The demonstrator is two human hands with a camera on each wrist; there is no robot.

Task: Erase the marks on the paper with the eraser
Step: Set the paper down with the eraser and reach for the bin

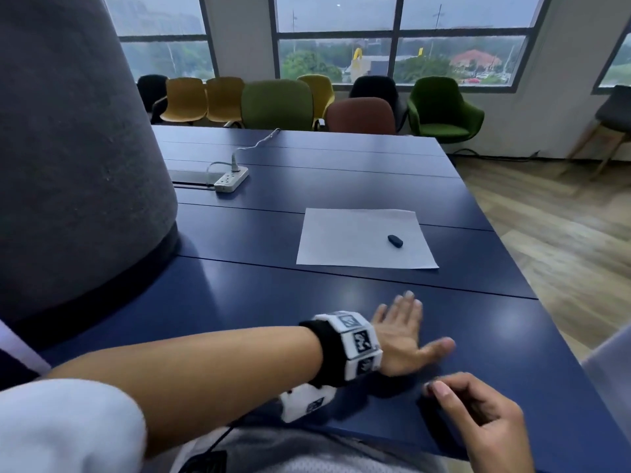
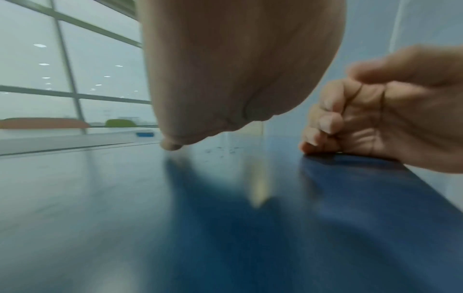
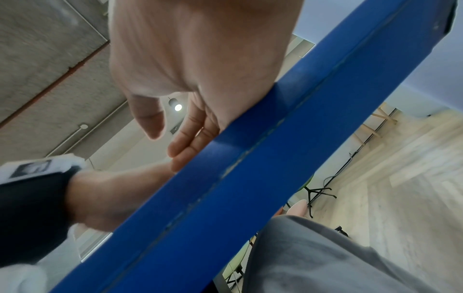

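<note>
A white sheet of paper (image 1: 358, 240) lies on the dark blue table (image 1: 307, 186), right of the middle. A small dark eraser (image 1: 395, 241) sits on the sheet's right half. No marks can be made out on the paper from here. My left hand (image 1: 406, 332) lies flat on the table well short of the paper, fingers straight and spread, holding nothing. My right hand (image 1: 478, 411) rests at the table's near edge with loosely curled, empty fingers. In the left wrist view the left palm (image 2: 225, 69) hovers close over the tabletop, with the right hand (image 2: 375, 119) beside it.
A big grey felt-covered column (image 1: 75, 165) stands on the table's left side. A white power strip (image 1: 231, 179) with its cord lies at the back left. Several coloured chairs (image 1: 276, 104) line the far edge under the windows. In the right wrist view, the table's front edge (image 3: 250, 168) runs above my lap.
</note>
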